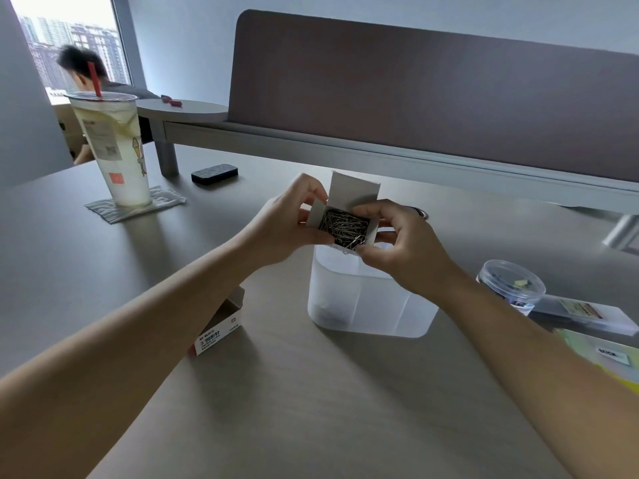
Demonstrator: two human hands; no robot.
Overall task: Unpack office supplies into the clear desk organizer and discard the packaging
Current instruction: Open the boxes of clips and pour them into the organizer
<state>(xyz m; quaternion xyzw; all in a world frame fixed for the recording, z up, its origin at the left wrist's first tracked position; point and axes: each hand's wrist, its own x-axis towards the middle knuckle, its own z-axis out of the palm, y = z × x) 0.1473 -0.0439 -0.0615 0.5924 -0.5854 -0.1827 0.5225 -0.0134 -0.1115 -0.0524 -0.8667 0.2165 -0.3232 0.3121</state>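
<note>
Fingers of two hands, left hand (276,226) and right hand (401,243), grip one open paperclip box (345,219) above one organizer (363,305).

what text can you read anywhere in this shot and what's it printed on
"3" followed by Chinese characters that look like "回形针": white label of the red-and-white box lying on the desk; the smaller lines beneath are too blurred to read.
Drink cup: printed label and QR code, too small to read.
Yellow-green packet: dark word, blurred.
Flat clear case: label unreadable.
</note>
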